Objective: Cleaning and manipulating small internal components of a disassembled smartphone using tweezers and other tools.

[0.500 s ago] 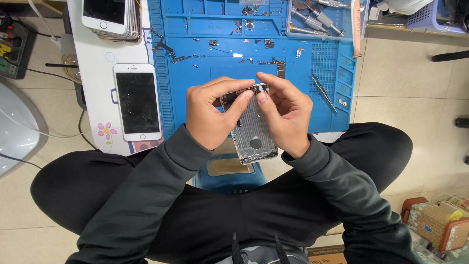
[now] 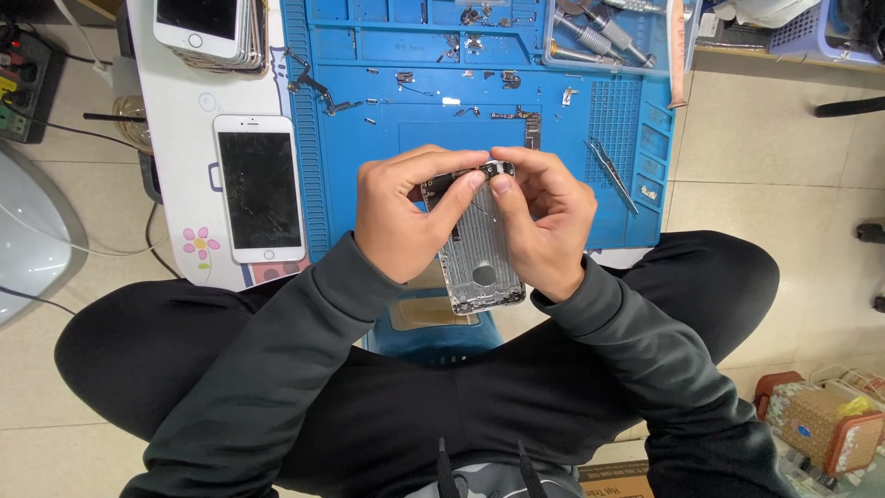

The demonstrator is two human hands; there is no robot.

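Nearest, above the lap, the silver phone housing [image 2: 479,254] sits between both hands. The left hand [image 2: 406,217] and right hand [image 2: 544,221] pinch a small dark part [image 2: 498,169] at its far end; it could slip and drop among the loose screws [image 2: 433,83] on the blue mat [image 2: 406,148] beyond.

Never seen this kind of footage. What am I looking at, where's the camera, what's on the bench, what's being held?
No machine here: one person seated, filmed from a camera on their own head, looking down. Both bare hands share a stripped silver phone housing. The left hand and the right hand pinch a small dark part at its top edge. Below them lies a blue work mat strewn with tiny screws and parts, with tweezers on its right. Left of the mat sit a white phone with a cracked screen and a stack of phones.
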